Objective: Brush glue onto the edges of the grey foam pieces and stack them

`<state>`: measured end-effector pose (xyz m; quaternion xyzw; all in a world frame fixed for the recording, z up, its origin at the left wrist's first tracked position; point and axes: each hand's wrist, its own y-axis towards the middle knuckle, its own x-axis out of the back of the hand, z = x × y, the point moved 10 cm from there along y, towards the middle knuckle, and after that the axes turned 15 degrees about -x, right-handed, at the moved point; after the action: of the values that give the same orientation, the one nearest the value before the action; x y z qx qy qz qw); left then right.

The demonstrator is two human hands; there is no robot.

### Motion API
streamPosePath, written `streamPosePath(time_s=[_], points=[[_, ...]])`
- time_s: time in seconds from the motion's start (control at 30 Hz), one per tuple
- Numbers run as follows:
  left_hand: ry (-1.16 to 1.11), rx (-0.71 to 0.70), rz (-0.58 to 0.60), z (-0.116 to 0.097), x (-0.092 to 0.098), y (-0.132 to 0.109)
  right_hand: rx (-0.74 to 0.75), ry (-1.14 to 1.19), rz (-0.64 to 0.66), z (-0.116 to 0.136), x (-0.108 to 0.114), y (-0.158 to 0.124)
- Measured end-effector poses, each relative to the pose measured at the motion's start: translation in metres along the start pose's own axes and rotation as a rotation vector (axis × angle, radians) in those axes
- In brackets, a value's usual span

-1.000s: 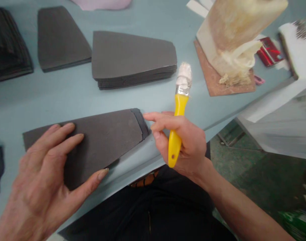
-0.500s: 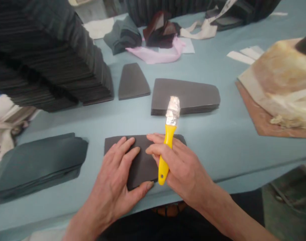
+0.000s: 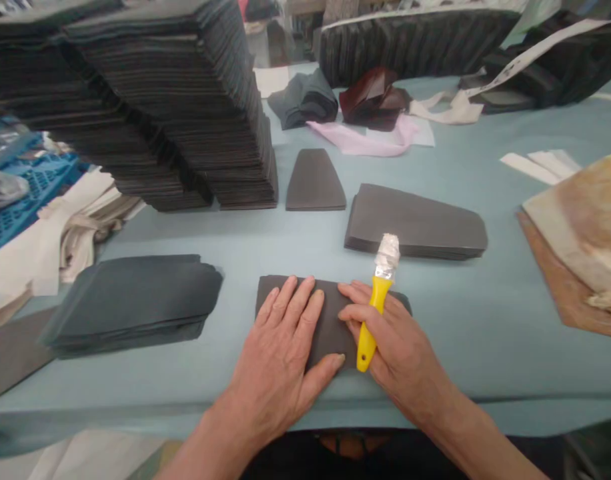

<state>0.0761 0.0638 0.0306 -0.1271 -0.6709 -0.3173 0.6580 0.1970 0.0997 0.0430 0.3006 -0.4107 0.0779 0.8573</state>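
My left hand [image 3: 280, 353] lies flat with fingers spread on a dark grey piece [image 3: 330, 333] near the table's front edge. My right hand [image 3: 393, 333] rests over the right part of that same piece, and a yellow-handled brush [image 3: 367, 340] is held in it, bristles pointing away from me and coated with something whitish. Just beyond the brush tip lies a stack of long grey pieces [image 3: 425, 220]. A smaller tapered grey stack [image 3: 315, 180] sits to its left. Dark green pieces [image 3: 140, 297] are piled left of my left hand.
Tall dark stacks [image 3: 185, 100] rise at the back left, near a blue crate [image 3: 45, 180] and pale cloth strips [image 3: 65, 227]. Crumpled scraps and a pink strip [image 3: 360, 140] lie behind. A stained pale bundle [image 3: 585, 227] on a brown sheet is at the right.
The view has shifted left and up, so everything appears further right, with more of the background showing. Both hands remain on the grey piece, and the brush is still in my right hand.
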Motion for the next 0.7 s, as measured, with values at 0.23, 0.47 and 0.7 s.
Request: streamPosePath(time_s=[0.23, 0.47, 0.7], points=[[0.008, -0.008, -0.003, 0.001, -0.005, -0.001, -0.061, 0.037, 0.072, -0.007, -0.005, 0.000], [0.024, -0.021, 0.027, 0.003, -0.006, -0.003, -0.099, 0.065, 0.106, -0.013, -0.010, 0.000], [-0.047, 0.084, 0.047, 0.019, -0.012, -0.022, -0.141, 0.065, 0.136, -0.016, -0.015, 0.001]])
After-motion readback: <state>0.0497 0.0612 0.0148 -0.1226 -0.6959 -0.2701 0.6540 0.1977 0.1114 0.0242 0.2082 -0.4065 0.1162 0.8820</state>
